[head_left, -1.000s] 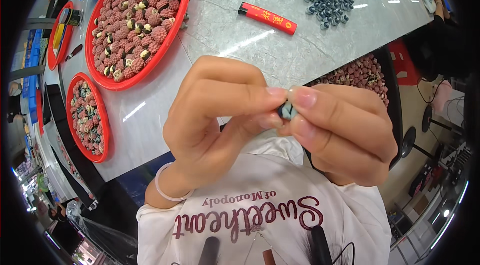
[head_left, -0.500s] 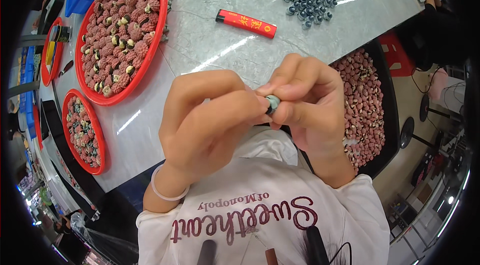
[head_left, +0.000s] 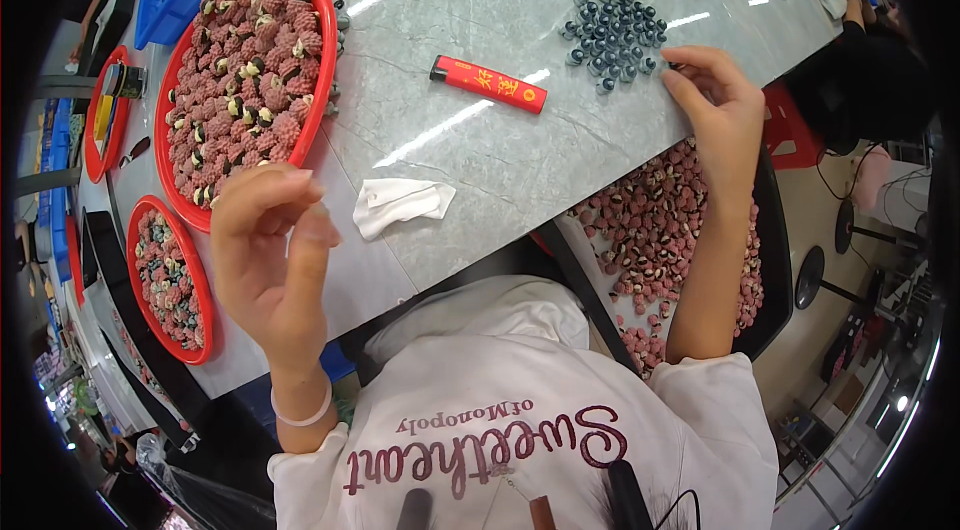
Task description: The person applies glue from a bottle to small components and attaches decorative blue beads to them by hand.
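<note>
Right hand: at the far-right dark-blue bead cluster; can't tell whether you're pinching one.
Left hand: fingers spread, beside your large red tray.
Bead risk: brushing fingertips could scatter them.

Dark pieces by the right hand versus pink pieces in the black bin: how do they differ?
Dark pieces are dark blue and grey, pink pieces mostly pink with cream and dark bits. Dark pieces sit clustered on the grey table beside the right hand; pink pieces lie spread in the black bin. Both are groups of many small pieces.
</note>
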The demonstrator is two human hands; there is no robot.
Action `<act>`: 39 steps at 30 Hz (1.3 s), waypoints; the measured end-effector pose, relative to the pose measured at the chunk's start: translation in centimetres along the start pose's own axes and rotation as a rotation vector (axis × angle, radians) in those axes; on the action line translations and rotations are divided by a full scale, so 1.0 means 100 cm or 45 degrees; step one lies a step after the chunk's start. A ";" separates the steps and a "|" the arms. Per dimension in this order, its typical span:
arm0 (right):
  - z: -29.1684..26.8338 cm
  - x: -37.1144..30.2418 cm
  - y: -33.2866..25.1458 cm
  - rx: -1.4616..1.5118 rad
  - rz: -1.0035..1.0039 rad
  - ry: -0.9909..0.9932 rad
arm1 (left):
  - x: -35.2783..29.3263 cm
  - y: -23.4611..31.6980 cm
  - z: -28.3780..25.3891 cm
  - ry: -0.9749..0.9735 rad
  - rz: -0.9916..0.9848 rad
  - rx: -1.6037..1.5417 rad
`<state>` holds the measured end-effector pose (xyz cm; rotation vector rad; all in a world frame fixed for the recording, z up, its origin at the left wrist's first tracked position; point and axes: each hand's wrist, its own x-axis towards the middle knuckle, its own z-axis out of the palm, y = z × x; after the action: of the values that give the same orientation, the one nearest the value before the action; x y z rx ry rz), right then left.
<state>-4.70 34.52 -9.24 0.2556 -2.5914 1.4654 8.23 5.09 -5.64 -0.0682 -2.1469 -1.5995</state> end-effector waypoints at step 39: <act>-0.031 -0.064 -0.041 0.856 0.407 -0.041 | 0.173 -0.048 0.035 -0.901 0.818 1.969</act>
<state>2.56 35.55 -5.60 -0.0742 -2.1354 2.4285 -9.80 2.77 -4.01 -0.7689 -2.7906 0.7115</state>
